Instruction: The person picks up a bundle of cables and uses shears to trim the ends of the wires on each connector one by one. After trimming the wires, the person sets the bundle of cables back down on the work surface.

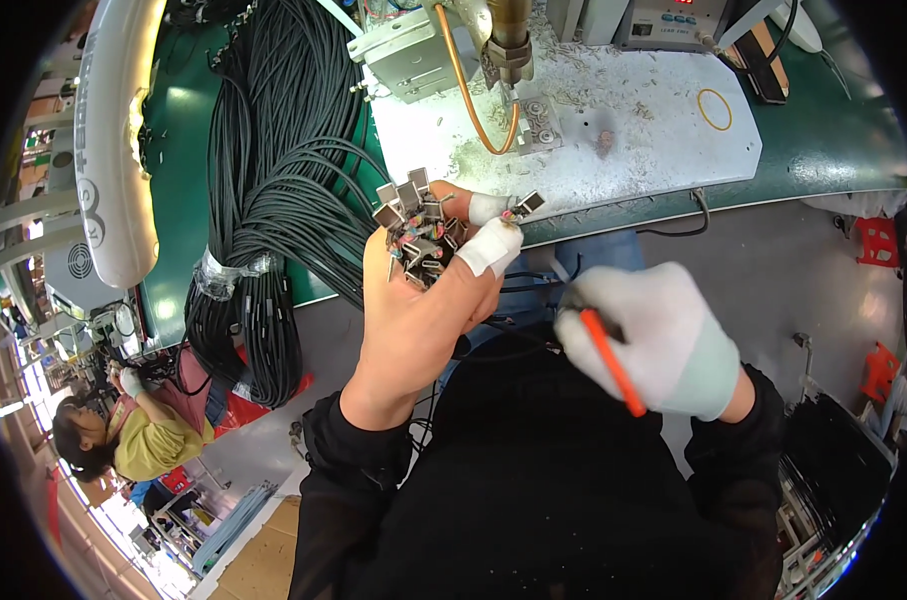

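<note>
My left hand (414, 310), bare with white tape on its thumb and finger, is closed round a bunch of black cables whose metal plug ends (414, 225) and coloured wires stick up from the fist. Between its taped fingertips, one separate metal connector (527, 205) stands out to the right. My right hand (659, 335) wears a white glove and is closed on a slim orange-handled tool (612, 362). The tool's working end is hidden by the fingers, so its kind does not show.
A large bundle of black cables (284, 110) lies on the green bench (184, 300) at left. A bench machine (509, 50) stands over a white board (654, 120) littered with scraps, with a rubber band (715, 109). A long lamp (114, 150) hangs left; a co-worker (164, 440) sits beyond.
</note>
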Action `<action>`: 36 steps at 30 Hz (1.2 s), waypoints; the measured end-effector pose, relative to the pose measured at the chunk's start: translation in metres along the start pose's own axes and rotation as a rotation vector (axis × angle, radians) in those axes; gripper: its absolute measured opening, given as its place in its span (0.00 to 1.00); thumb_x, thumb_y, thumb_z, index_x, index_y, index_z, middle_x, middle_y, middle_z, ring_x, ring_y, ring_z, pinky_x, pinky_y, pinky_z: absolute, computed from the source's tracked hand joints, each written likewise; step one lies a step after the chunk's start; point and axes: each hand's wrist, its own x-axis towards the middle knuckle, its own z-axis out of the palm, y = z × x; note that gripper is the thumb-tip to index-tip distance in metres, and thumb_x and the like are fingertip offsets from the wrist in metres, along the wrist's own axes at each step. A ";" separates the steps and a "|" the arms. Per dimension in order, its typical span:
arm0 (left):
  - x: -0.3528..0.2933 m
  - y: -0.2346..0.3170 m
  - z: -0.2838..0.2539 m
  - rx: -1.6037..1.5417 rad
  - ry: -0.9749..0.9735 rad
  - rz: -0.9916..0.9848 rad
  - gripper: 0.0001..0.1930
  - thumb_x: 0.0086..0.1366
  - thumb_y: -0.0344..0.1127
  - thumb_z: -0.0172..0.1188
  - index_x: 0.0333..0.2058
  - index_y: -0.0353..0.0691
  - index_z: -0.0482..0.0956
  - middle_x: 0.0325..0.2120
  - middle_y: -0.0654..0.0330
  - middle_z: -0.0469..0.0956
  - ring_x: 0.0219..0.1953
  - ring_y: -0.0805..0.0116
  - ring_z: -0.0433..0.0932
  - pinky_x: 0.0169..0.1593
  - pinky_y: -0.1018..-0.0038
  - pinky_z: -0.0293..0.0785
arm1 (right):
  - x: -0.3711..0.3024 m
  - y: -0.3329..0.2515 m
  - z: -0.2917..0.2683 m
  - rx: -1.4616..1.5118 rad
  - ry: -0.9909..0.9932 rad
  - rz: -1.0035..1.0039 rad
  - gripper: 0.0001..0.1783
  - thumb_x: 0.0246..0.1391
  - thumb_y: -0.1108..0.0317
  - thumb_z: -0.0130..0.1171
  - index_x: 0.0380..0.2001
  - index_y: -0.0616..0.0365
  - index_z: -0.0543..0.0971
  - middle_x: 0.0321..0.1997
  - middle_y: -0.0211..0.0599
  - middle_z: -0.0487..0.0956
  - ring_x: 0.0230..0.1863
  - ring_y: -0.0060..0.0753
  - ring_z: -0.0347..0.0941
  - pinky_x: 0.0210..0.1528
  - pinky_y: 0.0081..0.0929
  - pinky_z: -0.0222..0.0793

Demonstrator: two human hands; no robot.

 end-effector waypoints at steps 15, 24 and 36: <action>0.000 0.000 0.007 0.150 0.030 0.054 0.05 0.61 0.26 0.56 0.35 0.34 0.72 0.15 0.68 0.67 0.14 0.83 0.61 0.17 0.83 0.53 | 0.036 -0.020 -0.008 0.896 0.260 0.316 0.09 0.48 0.68 0.58 0.29 0.64 0.75 0.16 0.31 0.71 0.16 0.15 0.63 0.21 0.18 0.62; 0.007 0.002 -0.009 -0.137 -0.015 -0.103 0.05 0.62 0.27 0.53 0.37 0.35 0.71 0.13 0.67 0.62 0.13 0.81 0.55 0.17 0.82 0.50 | 0.019 0.002 0.000 0.815 0.278 0.377 0.07 0.50 0.72 0.53 0.31 0.65 0.73 0.18 0.31 0.73 0.15 0.19 0.69 0.18 0.18 0.66; 0.009 0.001 -0.010 0.022 -0.133 -0.153 0.06 0.63 0.28 0.53 0.38 0.33 0.72 0.15 0.64 0.67 0.14 0.80 0.60 0.18 0.82 0.53 | 0.033 -0.008 -0.005 0.892 0.313 0.398 0.08 0.50 0.71 0.56 0.29 0.66 0.72 0.18 0.31 0.73 0.17 0.20 0.70 0.21 0.18 0.67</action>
